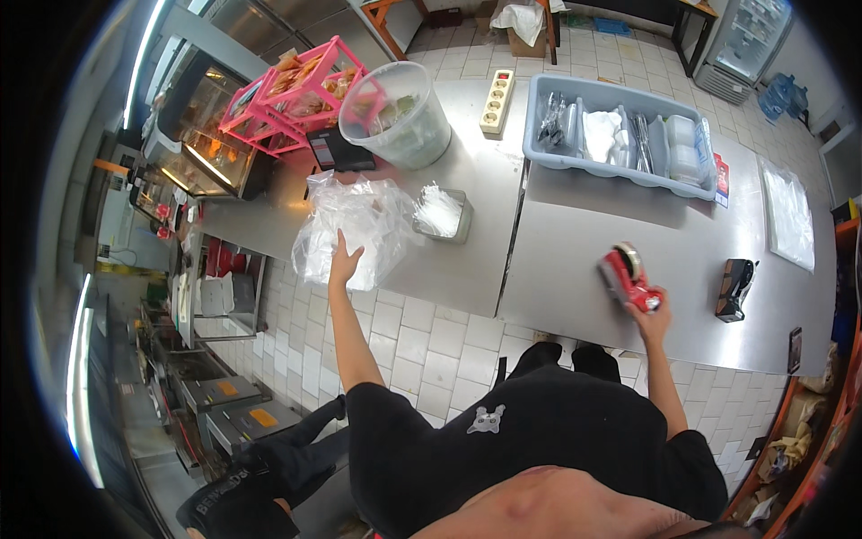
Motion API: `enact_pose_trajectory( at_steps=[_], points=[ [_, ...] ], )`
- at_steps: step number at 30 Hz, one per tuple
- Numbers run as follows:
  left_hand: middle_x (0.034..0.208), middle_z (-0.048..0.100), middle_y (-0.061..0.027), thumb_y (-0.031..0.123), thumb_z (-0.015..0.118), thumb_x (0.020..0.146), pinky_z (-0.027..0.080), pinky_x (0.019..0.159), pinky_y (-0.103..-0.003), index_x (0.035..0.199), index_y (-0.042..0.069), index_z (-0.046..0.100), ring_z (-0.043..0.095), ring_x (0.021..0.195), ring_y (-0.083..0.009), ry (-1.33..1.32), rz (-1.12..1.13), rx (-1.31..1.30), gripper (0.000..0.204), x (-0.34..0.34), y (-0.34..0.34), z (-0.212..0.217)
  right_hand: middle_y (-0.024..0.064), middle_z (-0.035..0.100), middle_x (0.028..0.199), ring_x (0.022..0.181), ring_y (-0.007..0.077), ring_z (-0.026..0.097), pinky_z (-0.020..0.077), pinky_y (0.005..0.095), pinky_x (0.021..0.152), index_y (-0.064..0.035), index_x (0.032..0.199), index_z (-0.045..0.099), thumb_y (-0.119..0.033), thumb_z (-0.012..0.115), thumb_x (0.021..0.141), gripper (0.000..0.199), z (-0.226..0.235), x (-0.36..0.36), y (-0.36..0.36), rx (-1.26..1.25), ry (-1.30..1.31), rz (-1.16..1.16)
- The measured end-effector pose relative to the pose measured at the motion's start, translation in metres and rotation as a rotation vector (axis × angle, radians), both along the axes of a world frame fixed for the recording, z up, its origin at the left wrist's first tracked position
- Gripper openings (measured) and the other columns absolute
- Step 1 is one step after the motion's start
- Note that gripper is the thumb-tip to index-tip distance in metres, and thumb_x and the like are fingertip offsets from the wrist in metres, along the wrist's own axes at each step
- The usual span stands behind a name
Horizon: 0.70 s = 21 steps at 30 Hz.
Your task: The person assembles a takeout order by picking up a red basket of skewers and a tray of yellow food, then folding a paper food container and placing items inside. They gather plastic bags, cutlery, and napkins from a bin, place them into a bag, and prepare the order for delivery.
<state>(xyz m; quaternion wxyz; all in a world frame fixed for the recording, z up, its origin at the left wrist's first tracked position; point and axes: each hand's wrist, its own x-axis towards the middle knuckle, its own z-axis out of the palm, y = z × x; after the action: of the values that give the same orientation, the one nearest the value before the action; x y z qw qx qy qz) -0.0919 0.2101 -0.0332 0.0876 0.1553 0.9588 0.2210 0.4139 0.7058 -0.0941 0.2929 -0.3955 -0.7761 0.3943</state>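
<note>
My left hand [346, 260] reaches onto a loose heap of clear plastic bags [364, 220] at the left part of the steel table. Its index finger and thumb are spread, and I see nothing gripped in it. My right hand [653, 316] is wrapped round the near end of a red tape dispenser [626, 274] with a pale roll at its far end. The dispenser is tilted over the right half of the table; whether it touches the top I cannot tell. Just right of the bags stands a small square container [458, 220] full of thin white strips.
A blue-grey divided tray [620, 171] holds cutlery packs and plastic containers. Behind the bags stand a large translucent bucket [409, 135] and a pink rack [287, 112]. A power strip [497, 103], a black device [736, 289] and flat bags [788, 216] lie on the table. Another person [251, 490] is at lower left.
</note>
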Motion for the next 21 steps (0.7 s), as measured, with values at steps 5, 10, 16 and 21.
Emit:
enact_pose_trajectory(
  at_steps=[5, 10, 16, 21],
  points=[
    [0.120, 0.053, -0.0295, 0.025, 0.062, 0.081, 0.040, 0.097, -0.047, 0.147, 0.020, 0.012, 0.052, 0.109, -0.0457, 0.063, -0.136, -0.202, 0.083, 0.029, -0.006, 0.045, 0.0102, 0.063, 0.095, 0.088, 0.0217, 0.061, 0.0492, 0.0353, 0.079, -0.0044, 0.103, 0.055, -0.033, 0.085, 0.058, 0.061, 0.002, -0.139, -0.074, -0.169, 0.203, 0.150],
    [0.125, 0.053, -0.0215, 0.028, 0.065, 0.078, 0.038, 0.098, -0.049, 0.147, 0.021, 0.018, 0.052, 0.112, -0.0391, 0.064, 0.045, -0.472, 0.084, 0.056, 0.007, 0.082, 0.0124, 0.060, 0.102, 0.096, 0.0252, 0.059, 0.0485, 0.0358, 0.082, -0.0074, 0.100, 0.052, -0.024, 0.084, 0.059, 0.054, 0.011, -0.289, -0.114, -0.387, 0.263, 0.067],
    [0.134, 0.046, -0.0065, 0.031, 0.071, 0.074, 0.025, 0.100, -0.062, 0.140, 0.025, 0.035, 0.041, 0.125, -0.0292, 0.401, 0.159, -0.675, 0.075, 0.045, 0.026, 0.072, 0.0146, 0.046, 0.130, 0.116, 0.0278, 0.048, 0.0435, 0.0369, 0.092, -0.0058, 0.128, 0.040, -0.015, 0.078, 0.061, 0.078, 0.011, -0.264, -0.103, -0.090, 0.392, 0.313],
    [0.134, 0.046, -0.0044, 0.029, 0.075, 0.070, 0.023, 0.100, -0.063, 0.135, 0.023, 0.041, 0.040, 0.126, -0.0247, 0.520, 0.039, -0.543, 0.074, 0.001, 0.030, 0.035, 0.0123, 0.054, 0.105, 0.098, 0.0244, 0.054, 0.0434, 0.0383, 0.086, -0.0016, 0.118, 0.048, -0.023, 0.073, 0.071, 0.057, -0.034, -0.002, -0.032, 0.006, -0.019, -0.284]
  ],
)
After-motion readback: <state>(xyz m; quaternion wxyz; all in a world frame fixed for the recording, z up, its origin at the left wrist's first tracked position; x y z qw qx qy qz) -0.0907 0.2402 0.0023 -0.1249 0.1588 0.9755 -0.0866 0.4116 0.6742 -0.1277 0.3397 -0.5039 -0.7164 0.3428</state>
